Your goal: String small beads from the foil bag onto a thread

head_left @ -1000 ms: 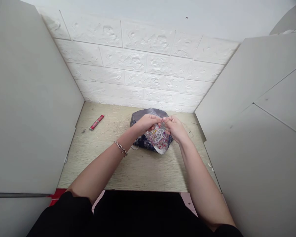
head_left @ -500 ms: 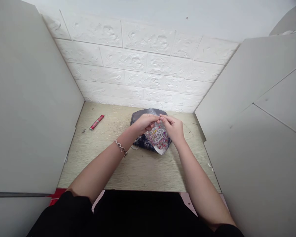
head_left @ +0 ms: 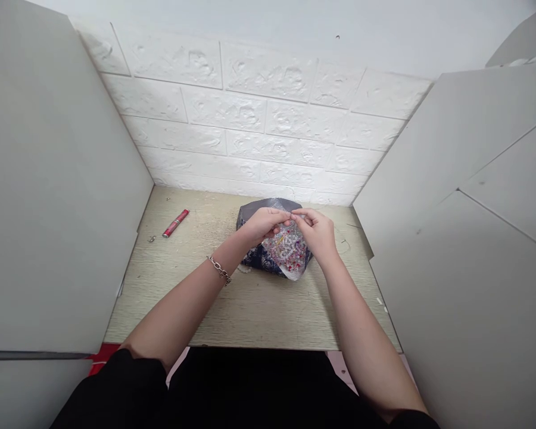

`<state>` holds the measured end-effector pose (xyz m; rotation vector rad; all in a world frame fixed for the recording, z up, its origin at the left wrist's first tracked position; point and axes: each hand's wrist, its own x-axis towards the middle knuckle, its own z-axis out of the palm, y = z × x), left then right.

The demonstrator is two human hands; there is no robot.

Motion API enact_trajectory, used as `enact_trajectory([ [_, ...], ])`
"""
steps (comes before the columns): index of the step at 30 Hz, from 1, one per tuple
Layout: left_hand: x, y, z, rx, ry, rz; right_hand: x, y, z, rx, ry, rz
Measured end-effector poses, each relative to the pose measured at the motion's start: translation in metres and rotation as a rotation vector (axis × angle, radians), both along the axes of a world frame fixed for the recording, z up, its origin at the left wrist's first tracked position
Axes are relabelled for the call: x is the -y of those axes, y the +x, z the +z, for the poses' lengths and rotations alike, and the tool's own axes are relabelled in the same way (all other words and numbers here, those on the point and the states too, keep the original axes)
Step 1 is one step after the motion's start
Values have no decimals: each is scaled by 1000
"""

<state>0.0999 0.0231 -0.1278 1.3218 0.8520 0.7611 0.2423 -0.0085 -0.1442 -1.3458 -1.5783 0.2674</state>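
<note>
Both hands meet over the middle of a light wooden tabletop (head_left: 250, 310). My left hand (head_left: 261, 225), with a chain bracelet on its wrist, and my right hand (head_left: 318, 233) pinch the top edge of a small clear plastic bag (head_left: 288, 251) filled with many tiny colourful pieces. The bag hangs between the fingers, just above a dark blue patterned pouch (head_left: 258, 257) that lies on the table behind and under it. The fingers of both hands are closed on the bag's rim.
A red tube (head_left: 175, 222) lies at the back left of the table, with a tiny metal piece (head_left: 152, 239) near it. Grey panels wall in the left and right sides, a white brick-pattern wall stands behind. My dark clothing fills the near edge.
The hands have shifted only slightly along the bag's top edge, fingertips drawing closer together. The bag and the pouch stay in the same place.
</note>
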Motion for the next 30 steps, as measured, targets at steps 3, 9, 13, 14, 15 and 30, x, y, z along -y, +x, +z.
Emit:
enact_trajectory([
  [3,0,-1,1,-16,19,5,-1,1,0,39,30,20],
  [9,0,-1,2,-45,41,8,-1,2,0,53,27,25],
  [13,1,-1,3,-67,39,10,0,1,1,37,12,13],
  [14,2,-1,3,-69,39,10,0,1,1,36,13,13],
  [15,2,-1,3,-69,39,11,0,1,1,37,16,14],
  [30,1,-1,2,-48,53,-10,-5,2,1,-478,-263,149],
])
